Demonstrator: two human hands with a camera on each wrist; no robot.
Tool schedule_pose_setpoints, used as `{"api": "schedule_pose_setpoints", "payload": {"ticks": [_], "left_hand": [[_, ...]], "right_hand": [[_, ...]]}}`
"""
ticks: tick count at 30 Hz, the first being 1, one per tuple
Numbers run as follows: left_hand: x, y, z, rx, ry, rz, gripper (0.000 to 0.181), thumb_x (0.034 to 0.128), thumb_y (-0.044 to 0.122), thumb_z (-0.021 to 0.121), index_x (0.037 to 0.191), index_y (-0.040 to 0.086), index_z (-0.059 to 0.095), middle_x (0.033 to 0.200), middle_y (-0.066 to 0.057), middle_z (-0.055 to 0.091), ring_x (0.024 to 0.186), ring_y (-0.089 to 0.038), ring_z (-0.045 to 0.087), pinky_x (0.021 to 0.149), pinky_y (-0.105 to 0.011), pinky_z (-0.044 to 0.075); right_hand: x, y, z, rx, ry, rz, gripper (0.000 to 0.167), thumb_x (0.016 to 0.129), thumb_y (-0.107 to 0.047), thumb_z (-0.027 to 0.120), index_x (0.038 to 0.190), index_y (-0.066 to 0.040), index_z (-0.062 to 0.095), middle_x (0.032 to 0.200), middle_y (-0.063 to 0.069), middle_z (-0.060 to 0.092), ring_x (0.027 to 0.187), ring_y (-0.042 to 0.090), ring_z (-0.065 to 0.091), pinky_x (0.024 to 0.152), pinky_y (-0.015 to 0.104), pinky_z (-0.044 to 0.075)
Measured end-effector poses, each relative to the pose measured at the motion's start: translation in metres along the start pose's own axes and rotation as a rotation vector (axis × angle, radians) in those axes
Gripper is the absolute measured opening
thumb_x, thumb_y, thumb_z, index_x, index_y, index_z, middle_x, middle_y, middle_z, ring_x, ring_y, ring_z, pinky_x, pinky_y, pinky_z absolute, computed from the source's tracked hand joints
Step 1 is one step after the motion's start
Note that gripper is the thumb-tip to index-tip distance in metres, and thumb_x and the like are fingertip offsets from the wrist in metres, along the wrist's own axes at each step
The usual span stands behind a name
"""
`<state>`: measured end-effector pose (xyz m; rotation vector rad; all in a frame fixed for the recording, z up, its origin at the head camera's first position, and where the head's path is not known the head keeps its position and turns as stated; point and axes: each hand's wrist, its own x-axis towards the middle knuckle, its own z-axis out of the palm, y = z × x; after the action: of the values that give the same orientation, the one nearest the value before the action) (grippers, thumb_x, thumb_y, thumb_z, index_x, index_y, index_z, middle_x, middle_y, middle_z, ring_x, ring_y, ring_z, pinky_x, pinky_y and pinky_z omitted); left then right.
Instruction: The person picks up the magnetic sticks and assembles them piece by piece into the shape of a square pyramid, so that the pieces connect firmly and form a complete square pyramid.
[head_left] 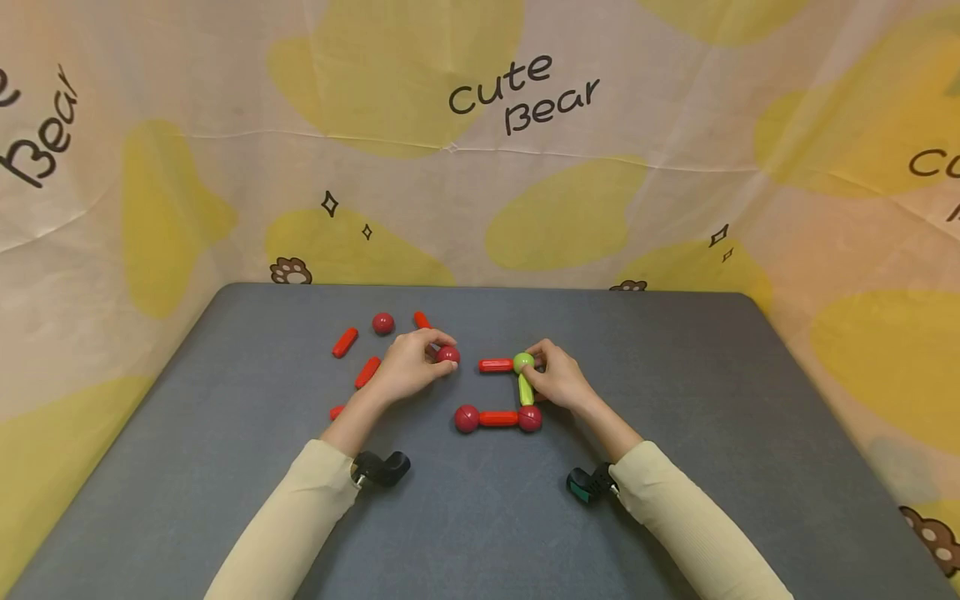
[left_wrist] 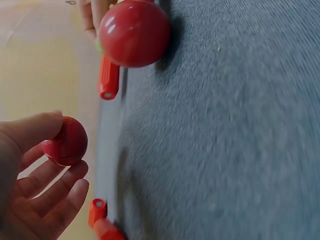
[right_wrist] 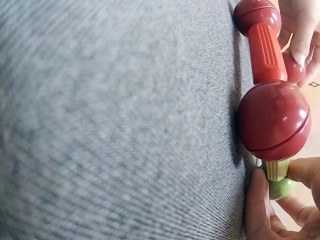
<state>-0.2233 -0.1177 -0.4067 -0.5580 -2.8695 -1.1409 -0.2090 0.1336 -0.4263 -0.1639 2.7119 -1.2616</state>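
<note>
My left hand (head_left: 411, 363) pinches a dark red ball (head_left: 447, 355) between thumb and fingers, left of a joined piece; the left wrist view shows the ball (left_wrist: 68, 142) held off the table. My right hand (head_left: 558, 379) holds the joined piece at its green ball (head_left: 523, 362) and green rod (head_left: 526, 390). A red rod (head_left: 495, 365) points left from the green ball. The green rod runs down to a red ball (head_left: 530, 418), joined by another red rod (head_left: 498, 418) to a red ball (head_left: 467, 418). The upper red rod's left end is free.
Loose on the grey table (head_left: 465, 517) at the left lie a red ball (head_left: 383, 323) and several red rods, among them one at far left (head_left: 345, 342) and one beside the left hand (head_left: 367, 372). A printed cloth (head_left: 420, 200) stands behind the table.
</note>
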Motion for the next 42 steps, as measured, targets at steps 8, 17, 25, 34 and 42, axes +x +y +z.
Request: {"api": "schedule_pose_setpoints", "payload": {"ticks": [8, 17, 25, 34, 42], "left_hand": [[0.008, 0.002, 0.016, 0.009, -0.074, -0.034, 0.029, 0.0777, 0.021, 0.072, 0.105, 0.013, 0.066, 0.090, -0.001, 0.066, 0.075, -0.012, 0.060, 0.064, -0.027, 0.046], [0.013, 0.004, 0.024, -0.011, -0.082, -0.020, 0.027, 0.0768, 0.017, 0.073, 0.102, 0.011, 0.067, 0.087, -0.002, 0.067, 0.072, -0.011, 0.060, 0.061, -0.025, 0.046], [0.015, 0.006, 0.026, -0.014, -0.078, -0.020, 0.025, 0.0778, 0.017, 0.072, 0.102, 0.012, 0.067, 0.087, -0.003, 0.066, 0.068, -0.011, 0.057, 0.058, -0.023, 0.045], [0.014, 0.007, 0.026, 0.003, -0.080, -0.004, 0.028, 0.0784, 0.018, 0.071, 0.105, 0.010, 0.066, 0.090, -0.004, 0.066, 0.074, -0.014, 0.058, 0.063, -0.025, 0.045], [0.006, 0.009, 0.018, 0.020, -0.093, 0.005, 0.032, 0.0791, 0.018, 0.070, 0.110, 0.011, 0.064, 0.103, -0.006, 0.066, 0.088, -0.018, 0.064, 0.077, -0.034, 0.049]], "right_hand": [[-0.001, -0.001, 0.000, -0.006, 0.004, -0.010, 0.029, 0.088, -0.014, 0.058, 0.113, -0.002, 0.052, 0.101, 0.016, 0.058, 0.061, 0.017, 0.056, 0.050, 0.026, 0.050], [0.000, 0.000, 0.000, 0.002, 0.007, -0.010, 0.027, 0.088, -0.014, 0.057, 0.112, -0.002, 0.052, 0.100, 0.016, 0.057, 0.061, 0.017, 0.057, 0.049, 0.026, 0.050], [-0.001, -0.001, 0.001, 0.001, 0.004, -0.014, 0.029, 0.088, -0.014, 0.058, 0.113, -0.001, 0.051, 0.099, 0.016, 0.058, 0.059, 0.016, 0.057, 0.049, 0.026, 0.050], [-0.001, -0.001, 0.001, -0.006, 0.006, -0.013, 0.029, 0.088, -0.014, 0.059, 0.113, -0.002, 0.052, 0.100, 0.016, 0.059, 0.060, 0.015, 0.056, 0.050, 0.027, 0.050], [-0.001, -0.001, 0.000, -0.019, 0.008, -0.022, 0.029, 0.088, -0.014, 0.058, 0.113, -0.001, 0.052, 0.100, 0.016, 0.059, 0.061, 0.015, 0.056, 0.051, 0.027, 0.049]]}}
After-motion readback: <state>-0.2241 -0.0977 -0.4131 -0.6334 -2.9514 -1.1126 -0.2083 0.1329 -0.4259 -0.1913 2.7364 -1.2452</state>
